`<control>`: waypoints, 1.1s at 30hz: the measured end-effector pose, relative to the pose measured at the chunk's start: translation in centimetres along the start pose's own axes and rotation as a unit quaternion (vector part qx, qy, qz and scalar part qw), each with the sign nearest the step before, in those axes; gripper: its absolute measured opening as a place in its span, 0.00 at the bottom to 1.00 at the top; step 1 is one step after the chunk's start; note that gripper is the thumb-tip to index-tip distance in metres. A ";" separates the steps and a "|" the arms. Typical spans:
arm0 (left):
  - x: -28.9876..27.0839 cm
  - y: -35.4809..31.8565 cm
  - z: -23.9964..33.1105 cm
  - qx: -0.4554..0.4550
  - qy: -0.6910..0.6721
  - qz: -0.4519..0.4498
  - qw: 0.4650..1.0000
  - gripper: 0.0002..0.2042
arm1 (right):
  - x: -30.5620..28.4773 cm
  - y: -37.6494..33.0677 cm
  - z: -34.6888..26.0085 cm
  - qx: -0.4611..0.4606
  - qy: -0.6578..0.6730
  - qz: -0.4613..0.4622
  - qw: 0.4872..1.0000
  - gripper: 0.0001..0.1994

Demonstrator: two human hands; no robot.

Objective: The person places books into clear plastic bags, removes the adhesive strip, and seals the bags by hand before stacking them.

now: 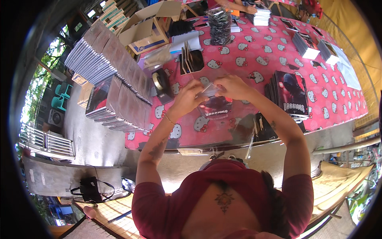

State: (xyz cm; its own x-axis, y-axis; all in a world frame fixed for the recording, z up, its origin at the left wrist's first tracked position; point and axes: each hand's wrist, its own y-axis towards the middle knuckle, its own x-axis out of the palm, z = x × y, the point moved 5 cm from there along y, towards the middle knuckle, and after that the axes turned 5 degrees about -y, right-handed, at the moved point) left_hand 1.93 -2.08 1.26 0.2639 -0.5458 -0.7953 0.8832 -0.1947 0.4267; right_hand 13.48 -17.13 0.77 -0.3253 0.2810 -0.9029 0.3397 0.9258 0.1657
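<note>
Your maroon shirt (167, 199) is nearest, your forearms reaching from it over the pink-covered table (254, 44). Close to the table's edge, a dark item (264, 129) lies partly under your right forearm. Past it, in front of you, the book (215, 106) lies on the table with clear film (208, 91) about it. Your left hand (191, 95) and right hand (234, 87) meet at the book's far end, fingers bent, both seeming to pinch a gathered bit of the film.

As far as it shows, this book is partway: the film is about it, but it looks loose and bunched rather than lying flat. To your right, a stack (292, 91) of like books stands apart from your hands; to your left are tall piles (123, 105). I'd judge the shiny piles finished and the stack left to do, but neither is certain.

Beyond your left hand sit the tape (162, 83) and a holder (191, 61) with upright pieces. Farther off, a co-worker's hand (251, 8) is at a white stack (261, 18).

Your fingertips hide their exact grip, and glare blurs the film's edges, so you can't tell whether it wraps the book or only covers it. The co-worker is cut off at the top.
</note>
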 end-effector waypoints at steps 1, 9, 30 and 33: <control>-0.2 0.2 -0.4 -0.023 -0.030 -0.013 0.999 0.20 | 0.2 0.4 0.1 0.014 0.010 -0.036 0.999 0.18; 0.6 3.3 -1.7 -0.107 0.086 -0.056 0.989 0.25 | -1.6 1.9 0.2 -0.003 -0.131 0.060 0.990 0.25; -1.7 -15.0 -21.7 -0.465 -0.009 0.295 0.834 0.14 | 2.0 1.4 5.5 0.117 0.298 -0.019 0.947 0.21; -0.2 -17.2 -26.0 -0.444 -0.337 0.345 0.755 0.13 | 2.1 1.7 5.6 0.114 0.317 -0.027 0.941 0.21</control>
State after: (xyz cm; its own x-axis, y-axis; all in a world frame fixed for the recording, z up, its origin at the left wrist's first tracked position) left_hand -3.19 22.59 -17.15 0.7877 -0.6159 0.0131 0.6156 0.7860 -0.0568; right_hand 18.30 -16.40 -3.06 -0.7847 0.3955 -0.4773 0.4637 0.8855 -0.0286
